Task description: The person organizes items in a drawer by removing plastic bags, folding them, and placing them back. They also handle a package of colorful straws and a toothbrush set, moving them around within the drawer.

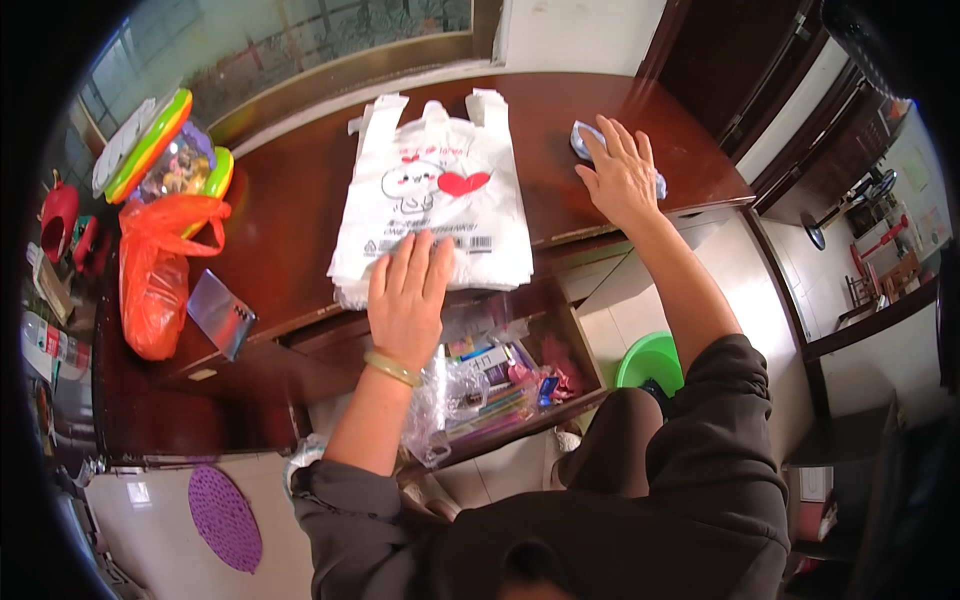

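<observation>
A stack of white plastic carrier bags (427, 195), printed with a cartoon face and a red heart, lies flat on the dark red wooden desk (285, 187). My left hand (409, 300) rests palm down on the stack's near edge, fingers extended, a pale bangle (393, 369) on its wrist. To the right, my right hand (619, 169) lies spread over a light blue cloth (580, 141) on the desktop. The cloth shows on both sides of that hand; its middle is hidden. Below the bags, an open drawer (587, 341) holds clear plastic wrapping (442, 401) and several small items.
On the desk's left are a red plastic bag (154, 285), a smartphone (222, 311) near the front edge, and a colourful inflatable item (180, 161). A green basin (649, 360) stands on the floor right of the drawer. A purple mat (223, 517) lies at lower left.
</observation>
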Demonstrator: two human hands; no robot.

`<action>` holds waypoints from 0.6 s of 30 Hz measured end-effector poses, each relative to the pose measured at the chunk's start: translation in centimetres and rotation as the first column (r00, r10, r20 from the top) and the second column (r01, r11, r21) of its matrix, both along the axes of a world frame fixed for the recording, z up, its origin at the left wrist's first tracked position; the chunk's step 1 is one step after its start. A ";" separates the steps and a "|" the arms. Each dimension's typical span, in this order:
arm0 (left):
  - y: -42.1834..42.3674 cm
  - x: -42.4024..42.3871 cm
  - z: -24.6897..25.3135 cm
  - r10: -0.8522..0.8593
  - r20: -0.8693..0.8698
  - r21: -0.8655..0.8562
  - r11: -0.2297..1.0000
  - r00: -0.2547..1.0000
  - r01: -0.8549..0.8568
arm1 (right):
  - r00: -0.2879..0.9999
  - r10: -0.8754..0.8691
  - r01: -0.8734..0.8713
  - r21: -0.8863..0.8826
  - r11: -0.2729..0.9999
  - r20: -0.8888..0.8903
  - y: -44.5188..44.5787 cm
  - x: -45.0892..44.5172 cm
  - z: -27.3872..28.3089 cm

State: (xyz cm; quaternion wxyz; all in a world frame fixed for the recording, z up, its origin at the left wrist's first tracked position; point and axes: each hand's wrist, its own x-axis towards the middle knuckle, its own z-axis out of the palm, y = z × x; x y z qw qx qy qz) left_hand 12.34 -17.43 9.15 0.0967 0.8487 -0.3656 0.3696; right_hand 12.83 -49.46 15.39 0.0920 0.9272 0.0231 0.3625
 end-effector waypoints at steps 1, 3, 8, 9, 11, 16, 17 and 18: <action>0.1 -0.1 0.2 0.008 0.010 0.007 1.000 1.000 -0.008 | 0.997 0.063 -0.063 0.010 0.998 0.051 1.2 -0.7 0.3; 0.4 -0.3 0.6 0.022 0.032 0.021 1.000 0.999 -0.023 | 0.976 0.196 -0.202 0.050 0.978 0.097 3.6 -2.4 0.3; 1.4 -1.2 1.2 -0.022 -0.001 -0.010 1.000 1.000 0.022 | 0.913 0.401 -0.407 0.135 0.903 0.070 7.3 -5.2 -1.4; 1.7 -1.3 1.2 -0.022 0.000 -0.027 0.999 1.000 0.022 | 0.895 0.438 -0.445 0.149 0.883 0.082 7.9 -5.6 -1.6; 2.5 -1.6 1.4 -0.019 0.000 -0.060 0.998 1.000 0.019 | 0.863 0.500 -0.504 0.181 0.844 0.072 9.5 -6.7 -1.6; 4.0 -1.7 2.6 -0.058 -0.094 -0.049 0.997 0.994 0.054 | 0.809 0.587 -0.586 0.107 0.804 0.016 12.5 -7.9 -1.8; 4.1 -1.6 2.6 -0.064 -0.079 -0.062 0.996 0.995 0.060 | 0.806 0.591 -0.589 0.090 0.803 0.007 12.8 -7.7 -1.9; 4.3 -1.6 2.6 -0.072 -0.065 -0.076 0.995 0.995 0.067 | 0.805 0.592 -0.592 0.105 0.799 0.027 13.2 -7.6 -1.8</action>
